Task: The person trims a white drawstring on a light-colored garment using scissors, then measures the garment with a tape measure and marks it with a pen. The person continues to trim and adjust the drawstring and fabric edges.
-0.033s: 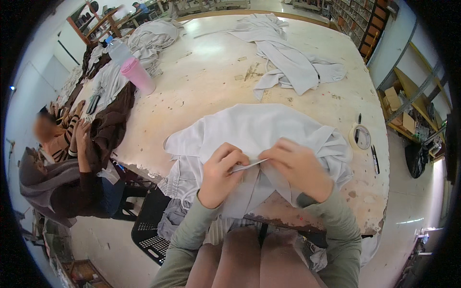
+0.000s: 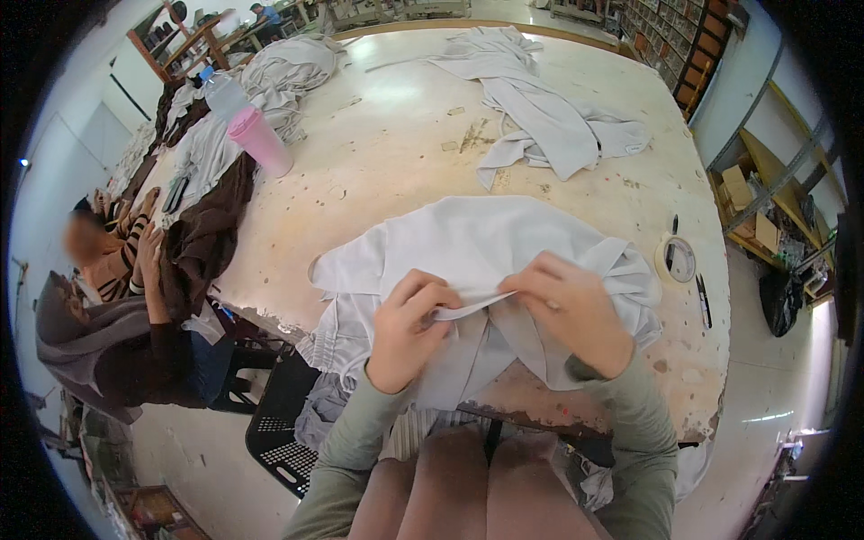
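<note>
Limp pale grey garment [image 2: 486, 229] on the table [image 2: 360, 180]

It lies loosely spread at the near side. The cloth looks light, soft and hardly fragile, apt to slide and crease; a narrow pinch at an edge should control it best. Its surface is plain and smooth, with broad folds and a gathered band [image 2: 331, 346] at left (perhaps elasticated). Each grip is nearly closed: left hand [image 2: 409, 326] and right hand [image 2: 576, 313] pinch a thin folded edge [image 2: 472, 308] between them.

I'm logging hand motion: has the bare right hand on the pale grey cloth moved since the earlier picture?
Yes: the bare right hand has shifted slightly rightward, closer to the round cream tape roll.
</note>
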Demonstrator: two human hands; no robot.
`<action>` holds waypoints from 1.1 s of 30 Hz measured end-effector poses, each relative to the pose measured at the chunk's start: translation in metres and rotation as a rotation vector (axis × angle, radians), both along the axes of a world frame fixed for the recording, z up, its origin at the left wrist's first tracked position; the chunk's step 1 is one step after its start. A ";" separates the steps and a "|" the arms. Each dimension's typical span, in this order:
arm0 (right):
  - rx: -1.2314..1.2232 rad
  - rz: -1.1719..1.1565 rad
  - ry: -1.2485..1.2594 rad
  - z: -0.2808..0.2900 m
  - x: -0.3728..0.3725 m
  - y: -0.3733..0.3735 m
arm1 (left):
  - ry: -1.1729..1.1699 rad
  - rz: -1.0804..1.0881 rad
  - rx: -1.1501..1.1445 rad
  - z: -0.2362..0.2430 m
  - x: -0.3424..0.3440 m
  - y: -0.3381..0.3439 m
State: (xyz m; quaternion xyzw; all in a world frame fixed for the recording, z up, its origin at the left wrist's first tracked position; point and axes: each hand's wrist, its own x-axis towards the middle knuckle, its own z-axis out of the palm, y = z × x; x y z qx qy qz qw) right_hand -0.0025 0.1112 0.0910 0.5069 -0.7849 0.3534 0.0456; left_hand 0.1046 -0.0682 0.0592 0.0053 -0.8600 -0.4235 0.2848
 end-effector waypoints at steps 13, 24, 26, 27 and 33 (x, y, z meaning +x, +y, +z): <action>-0.054 -0.229 0.047 0.025 -0.022 0.027 | 0.197 -0.031 0.417 0.002 0.019 -0.003; -0.179 0.129 -0.414 -0.003 0.041 -0.013 | 0.253 0.014 0.132 -0.008 0.011 0.022; -0.176 0.060 -0.480 -0.004 0.042 -0.014 | 0.237 0.015 0.003 -0.012 0.004 0.018; -0.135 0.010 -0.421 -0.002 0.040 -0.010 | 0.221 0.024 -0.066 -0.014 0.000 0.014; -0.210 -0.258 -0.165 0.023 0.027 0.013 | 0.124 -0.046 -0.169 -0.017 -0.012 -0.019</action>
